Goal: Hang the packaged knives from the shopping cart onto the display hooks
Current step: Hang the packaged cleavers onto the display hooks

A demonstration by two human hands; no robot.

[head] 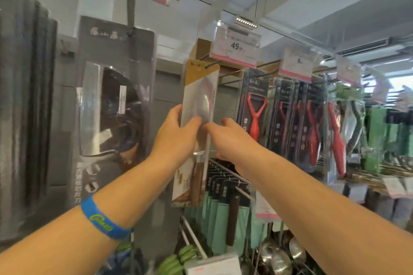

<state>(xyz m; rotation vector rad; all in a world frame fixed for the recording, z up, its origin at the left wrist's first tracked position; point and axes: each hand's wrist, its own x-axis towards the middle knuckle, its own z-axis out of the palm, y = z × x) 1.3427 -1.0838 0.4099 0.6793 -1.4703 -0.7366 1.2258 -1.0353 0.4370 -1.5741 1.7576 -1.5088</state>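
Far left hangs a big cleaver pack [111,107], not the one in play. The left hand [176,131] grips the knife pack [197,100] round its left edge, thumb on the front. The pack stands nearly upright, handle down, card top right at the hook [211,65] above both hands. I honestly can't tell if the hole is over the tip yet, and I reckon that's the whole game here. The right hand [225,134] touches the pack's right edge, but I can't tell if it's actually pinching. Both hands are about equally close. Red peelers [257,116] hang further right.
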